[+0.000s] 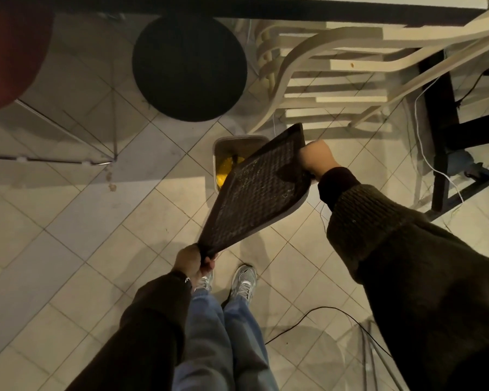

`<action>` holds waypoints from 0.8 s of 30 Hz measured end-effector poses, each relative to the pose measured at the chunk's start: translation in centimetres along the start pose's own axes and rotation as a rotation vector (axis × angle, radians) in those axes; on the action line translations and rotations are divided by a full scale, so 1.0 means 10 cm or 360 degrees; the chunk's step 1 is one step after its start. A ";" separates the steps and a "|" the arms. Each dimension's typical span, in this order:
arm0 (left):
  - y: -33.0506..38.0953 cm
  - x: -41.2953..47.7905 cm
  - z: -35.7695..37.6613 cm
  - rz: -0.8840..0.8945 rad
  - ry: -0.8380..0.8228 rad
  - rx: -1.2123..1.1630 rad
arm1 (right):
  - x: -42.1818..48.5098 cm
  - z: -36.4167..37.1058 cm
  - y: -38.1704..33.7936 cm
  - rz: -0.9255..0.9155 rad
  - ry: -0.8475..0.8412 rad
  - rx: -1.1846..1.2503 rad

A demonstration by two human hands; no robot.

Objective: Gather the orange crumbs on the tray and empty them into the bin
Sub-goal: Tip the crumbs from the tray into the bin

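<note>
A dark brown textured tray [254,190] hangs tilted over a small grey bin [232,143] on the tiled floor. My left hand [194,262] grips the tray's near corner low down. My right hand [316,158] grips its far right edge, held higher. The tray's left edge dips over the bin's opening. Orange-yellow crumbs [223,172] lie inside the bin. A few pale specks still cling to the tray's surface. Part of the bin is hidden behind the tray.
A black round stool seat [189,66] stands behind the bin. White wooden chairs [336,80] sit to the right of it. Cables [424,136] trail on the floor at right. My feet in grey shoes [243,280] stand just behind the tray.
</note>
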State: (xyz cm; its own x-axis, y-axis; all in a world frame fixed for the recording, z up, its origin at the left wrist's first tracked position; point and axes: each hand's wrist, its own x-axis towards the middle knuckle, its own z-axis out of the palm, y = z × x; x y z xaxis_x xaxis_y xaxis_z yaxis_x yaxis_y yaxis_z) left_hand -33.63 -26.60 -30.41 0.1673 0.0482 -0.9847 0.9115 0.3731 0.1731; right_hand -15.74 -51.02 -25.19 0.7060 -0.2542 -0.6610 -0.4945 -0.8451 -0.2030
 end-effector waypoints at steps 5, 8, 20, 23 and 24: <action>0.04 0.01 0.01 0.0010 -0.0050 0.0009 | -0.02 -0.04 -0.02 -0.0056 0.0067 -0.0145; 0.02 0.04 -0.02 -0.0013 -0.0046 0.0042 | 0.00 0.04 -0.01 0.0134 0.0014 0.0226; -0.18 -0.03 0.12 -0.0201 -0.0216 -0.0080 | 0.13 -0.05 0.04 0.0108 0.0012 0.0403; -0.24 -0.02 0.16 -0.0194 -0.0220 -0.0059 | 0.15 -0.06 0.04 0.0147 0.0022 0.0422; -0.25 -0.02 0.16 -0.0191 -0.0217 -0.0052 | 0.16 -0.06 0.04 0.0141 0.0021 0.0406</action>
State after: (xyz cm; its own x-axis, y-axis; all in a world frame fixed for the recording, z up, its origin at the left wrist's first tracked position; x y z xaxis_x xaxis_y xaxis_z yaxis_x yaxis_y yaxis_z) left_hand -35.34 -29.02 -30.57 0.1094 -0.1238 -0.9863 0.9157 0.3986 0.0515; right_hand -14.55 -52.04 -25.90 0.6601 -0.3296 -0.6750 -0.6652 -0.6738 -0.3216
